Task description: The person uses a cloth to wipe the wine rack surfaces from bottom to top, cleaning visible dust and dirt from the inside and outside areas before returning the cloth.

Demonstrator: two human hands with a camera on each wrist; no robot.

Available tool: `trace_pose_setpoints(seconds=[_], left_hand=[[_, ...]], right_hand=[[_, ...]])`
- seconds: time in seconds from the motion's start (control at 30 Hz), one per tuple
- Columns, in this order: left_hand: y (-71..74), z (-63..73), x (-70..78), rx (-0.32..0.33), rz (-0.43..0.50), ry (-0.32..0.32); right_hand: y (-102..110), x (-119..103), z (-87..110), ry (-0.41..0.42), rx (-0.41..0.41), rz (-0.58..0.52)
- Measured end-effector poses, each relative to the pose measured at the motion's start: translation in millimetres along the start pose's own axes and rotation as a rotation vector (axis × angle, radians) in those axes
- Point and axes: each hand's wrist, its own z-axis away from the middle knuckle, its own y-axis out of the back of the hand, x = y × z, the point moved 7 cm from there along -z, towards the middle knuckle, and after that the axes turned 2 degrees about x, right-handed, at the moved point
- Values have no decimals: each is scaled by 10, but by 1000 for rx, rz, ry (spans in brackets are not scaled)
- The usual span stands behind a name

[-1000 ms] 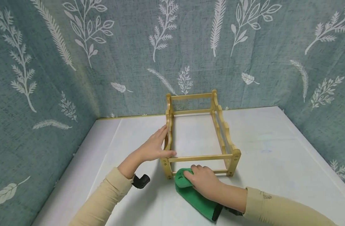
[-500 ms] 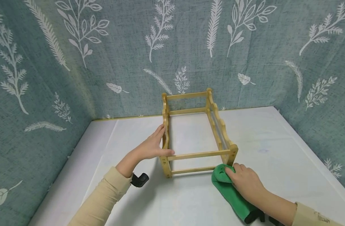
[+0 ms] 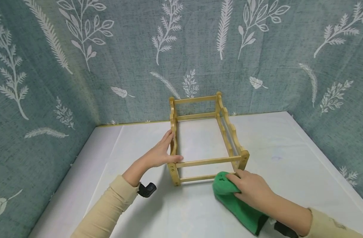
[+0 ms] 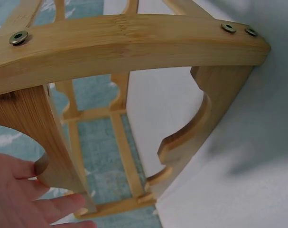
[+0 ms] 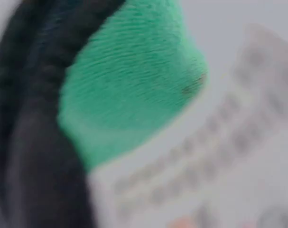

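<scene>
Rack [image 3: 209,161] stands on table [image 3: 288,178]; left hand [image 3: 159,155], fingers nearly straight, rests against its left side; right hand [image 3: 255,187] grips green cloth [image 3: 236,206] at rack's lower front right.

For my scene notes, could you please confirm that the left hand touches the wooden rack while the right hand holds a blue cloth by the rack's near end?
Not quite: the cloth is green, not blue, as the head view shows. The left hand does touch the wooden rack, and the right hand holds the cloth by the rack's near end.
</scene>
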Motion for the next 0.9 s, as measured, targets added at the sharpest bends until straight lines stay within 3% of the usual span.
trace_pose_setpoints(seconds=[0.2,0.3,0.4,0.47,0.57,0.73,0.9], left_hand=[[-33,-31,-37,3,14,-8],[-34,-43,-50,11,20,-9],[-33,-38,-49,14,30,-11],[-31,-28,-42,17,34,-11],[-35,-20,-24,6,38,-6],[-32,-23,-2,-11,46,1],[-24,-6,-56,-18,56,23]], right_hand=[[-176,-720,-506,219,77,-103],[-393,-1012,-757,247,54,19],[-599,-1148,-900,226,18,183],[-680,-1137,-912,199,11,237],[-666,-988,-823,171,47,198],[-567,-536,-540,60,44,76],[-447,-77,-192,-63,12,48]])
